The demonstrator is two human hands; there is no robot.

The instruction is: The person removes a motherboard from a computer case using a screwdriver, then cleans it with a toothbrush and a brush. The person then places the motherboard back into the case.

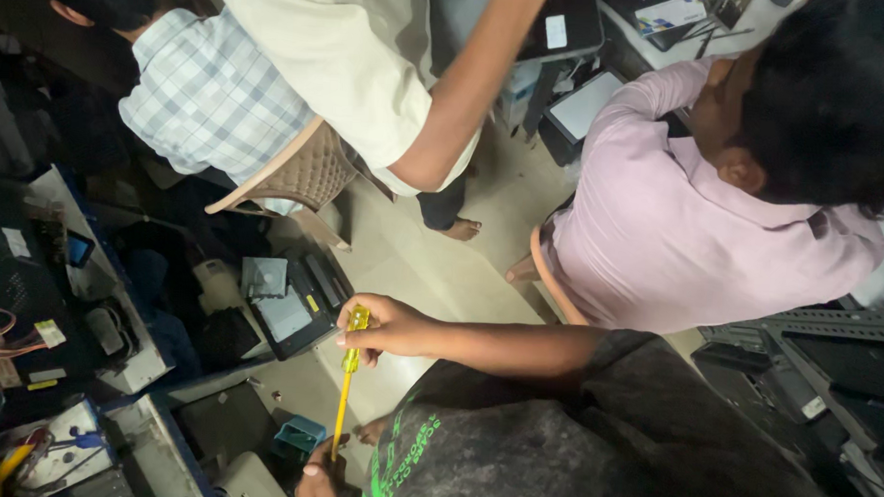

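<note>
Cluttered workshop floor; right hand (385,327) at frame centre grips yellow screwdriver (346,387) handle; left hand (318,481) at bottom edge pinches its tip.

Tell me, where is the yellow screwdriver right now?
In the head view, the yellow screwdriver is low and left of centre, upright, its handle held by one hand while another hand sits at its tip, beside a small teal box.

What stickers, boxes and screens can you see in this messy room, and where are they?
Small white rectangular sticker: on a dark device at the top, behind the bent arm.
Flat white rectangular panel: dark-edged, on the floor at upper right.
White and blue printed package: on the top right shelf.
Small yellowish label: on the dark case at far left.
</note>
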